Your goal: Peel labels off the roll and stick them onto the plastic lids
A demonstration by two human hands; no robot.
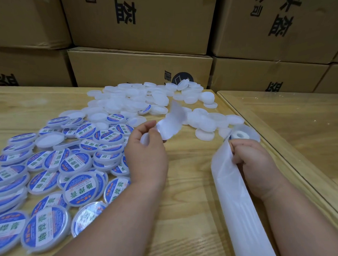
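A person is sitting at a wooden table point(185, 186) with both hands out in front. The left hand point(147, 155) is lifted a little above the table, and its fingers are curling and pinching a wavy white strip point(171, 122) that is sticking up and away from the hand. Something small and white is also tucked in that hand, but it is too blurry to tell what it is. The right hand point(253, 165) is curling its fingers around a long white backing strip point(236, 197) that is running down toward the person. Just past that hand, the label roll point(240, 134) is lying on the table near the right edge. A big heap of plain white lids point(146, 102) is lying at the far side of the table. A pile of lids with blue labels point(53, 171) is spreading out on the left side, close to the left arm. Brown cardboard boxes point(139, 69) are standing stacked behind the table.
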